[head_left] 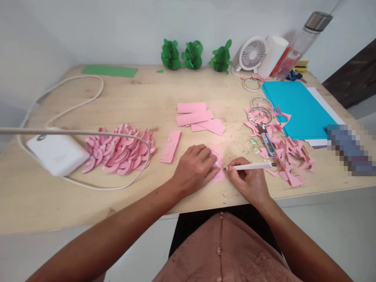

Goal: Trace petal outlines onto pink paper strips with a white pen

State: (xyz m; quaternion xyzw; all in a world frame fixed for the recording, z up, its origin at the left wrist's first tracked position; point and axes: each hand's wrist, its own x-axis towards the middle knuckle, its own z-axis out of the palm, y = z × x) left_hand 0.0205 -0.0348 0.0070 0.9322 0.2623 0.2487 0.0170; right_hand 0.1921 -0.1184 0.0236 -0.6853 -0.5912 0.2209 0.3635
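My left hand [195, 168] presses a pink paper strip [219, 177] down on the table with bent fingers, covering much of it. A drawn curved line shows on the strip. Something small and pale lies under the fingertips, too hidden to name. In my right hand [249, 180] is a white pen [254, 166], its tip at the strip's right edge. To the left lies another pink strip [170, 147] marked with curved outlines. Several plain pink strips [192, 117] overlap just beyond my hands.
Cut pink petal-like pieces [123, 150] form a pile at left, near a white box [57, 152] and a looping cable [117, 188]. Right are pink scraps [293, 160], scissors [266, 141], tape rolls [251, 84] and blue sheets [299, 109]. Green paper shapes [192, 55], a fan [252, 54] and a bottle [302, 47] stand behind.
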